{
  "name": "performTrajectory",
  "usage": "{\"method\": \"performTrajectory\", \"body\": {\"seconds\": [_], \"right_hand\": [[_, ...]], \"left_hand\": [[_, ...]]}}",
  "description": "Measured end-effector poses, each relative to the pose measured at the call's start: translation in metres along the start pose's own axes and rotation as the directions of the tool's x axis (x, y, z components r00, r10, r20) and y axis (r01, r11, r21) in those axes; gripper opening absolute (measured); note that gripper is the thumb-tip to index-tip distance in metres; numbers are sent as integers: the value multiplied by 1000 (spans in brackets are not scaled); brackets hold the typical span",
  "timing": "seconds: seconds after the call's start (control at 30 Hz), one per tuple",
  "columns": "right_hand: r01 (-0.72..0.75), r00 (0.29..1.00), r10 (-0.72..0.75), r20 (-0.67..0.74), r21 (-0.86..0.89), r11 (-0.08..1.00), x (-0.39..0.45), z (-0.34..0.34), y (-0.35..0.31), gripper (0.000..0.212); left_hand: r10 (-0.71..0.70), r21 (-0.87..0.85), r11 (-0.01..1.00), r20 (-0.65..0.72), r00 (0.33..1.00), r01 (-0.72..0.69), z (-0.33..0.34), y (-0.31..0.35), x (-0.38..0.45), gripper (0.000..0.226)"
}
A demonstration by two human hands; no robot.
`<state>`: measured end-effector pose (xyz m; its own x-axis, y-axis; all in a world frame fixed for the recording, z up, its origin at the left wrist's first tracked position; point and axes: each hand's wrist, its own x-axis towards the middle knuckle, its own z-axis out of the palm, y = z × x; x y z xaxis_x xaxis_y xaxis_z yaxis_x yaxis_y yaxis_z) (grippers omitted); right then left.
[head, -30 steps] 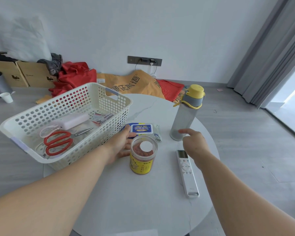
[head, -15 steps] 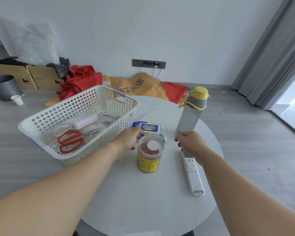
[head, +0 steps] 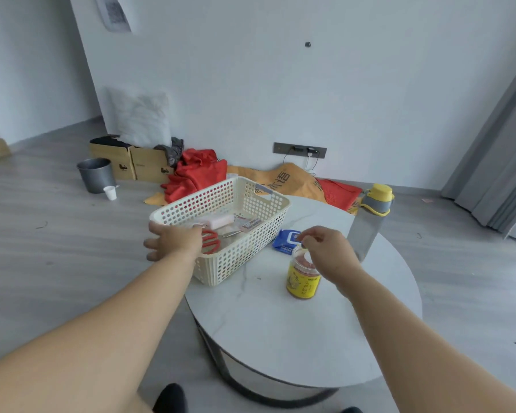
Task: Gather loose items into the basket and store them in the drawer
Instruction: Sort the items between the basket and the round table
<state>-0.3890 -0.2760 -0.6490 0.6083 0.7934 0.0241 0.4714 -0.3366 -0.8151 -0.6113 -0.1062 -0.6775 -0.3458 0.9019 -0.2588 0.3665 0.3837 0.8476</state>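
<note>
A cream perforated basket [head: 242,257] stands on the left part of the round white table [head: 280,329] and overhangs its edge. Inside lie red scissors [head: 214,242], a pale box [head: 221,222] and small packets [head: 251,223]. My left hand [head: 173,239] lies over the basket's near-left rim with its fingers spread out past the corner. My right hand [head: 325,251] hovers over the lid of a yellow-labelled jar [head: 303,281], fingers loosely curled, with nothing seen in them. A blue wipes packet [head: 285,241] lies behind the jar. A grey bottle with a yellow cap [head: 368,228] stands at the right.
On the floor behind are cardboard boxes [head: 131,163], a grey bin [head: 96,174], a paper cup [head: 110,192], and red cloth [head: 197,171]. A grey curtain [head: 504,159] hangs at the right. My right forearm covers the table to the right of the jar.
The view swung left and up. My left hand went from the wipes packet to the basket's near-left rim. My right hand left the bottle's base and came over the jar. The remote is out of sight.
</note>
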Motion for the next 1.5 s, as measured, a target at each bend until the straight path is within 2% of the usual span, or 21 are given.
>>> {"method": "performTrajectory", "body": {"seconds": [0.03,0.07,0.13,0.17,0.27,0.37,0.43,0.53,0.6,0.67,0.83,0.93,1.07,1.2,1.23,1.3,1.4,1.5], "right_hand": [[-12,998,10,70,22,1000,-4,11,-7,24],[-20,990,19,137,8,1000,-7,22,-9,22],[-37,968,49,247,-52,998,-9,43,-14,19],[-56,955,68,288,-52,997,-9,52,-16,19],[-102,934,115,338,-57,993,-2,67,-20,22],[-137,932,142,334,-38,990,8,73,-25,24],[-156,950,145,276,16,988,18,72,-29,25],[-148,986,139,88,108,983,33,62,-29,26],[-140,989,145,-30,141,980,41,50,-28,27],[-141,983,159,-89,181,973,43,33,-29,27],[-87,973,155,-170,351,932,10,-18,-47,26],[-79,969,173,-174,446,891,-16,-49,-58,25],[-104,960,227,-162,547,831,-56,-101,-90,27],[-134,961,257,-106,633,762,-81,-148,-119,75],[-134,958,266,-108,653,746,-83,-156,-125,81],[-119,945,298,-132,712,692,-82,-173,-133,82],[-32,913,359,-193,844,536,-66,-202,-120,83],[46,863,408,-298,851,524,-37,-230,-82,81]], "left_hand": [[-140,-89,985,112,984,150,-5,-6,5,84],[-220,-157,952,250,943,263,-6,-11,7,69],[-263,-182,900,499,826,396,-6,-17,9,40],[-256,-169,897,555,792,408,-5,-18,12,37],[-267,-177,877,594,759,447,8,-19,19,47],[-285,-237,834,588,757,499,15,-13,15,40],[-286,-258,822,584,760,507,14,-7,14,37],[-283,-308,760,637,717,573,3,4,14,41],[-231,-361,731,667,708,579,-12,15,9,28],[-172,-397,732,679,714,554,-24,27,5,19],[8,-468,805,623,782,364,-60,57,4,45],[114,-498,817,633,766,290,-78,81,-17,50],[205,-488,832,713,671,265,-97,118,-79,44],[275,-460,856,793,543,237,-95,152,-150,40],[288,-455,861,805,519,227,-90,158,-167,40],[312,-447,866,833,456,223,-75,171,-200,40],[310,-421,872,870,383,250,-35,186,-246,40],[301,-389,895,887,349,218,28,200,-276,35]]}}
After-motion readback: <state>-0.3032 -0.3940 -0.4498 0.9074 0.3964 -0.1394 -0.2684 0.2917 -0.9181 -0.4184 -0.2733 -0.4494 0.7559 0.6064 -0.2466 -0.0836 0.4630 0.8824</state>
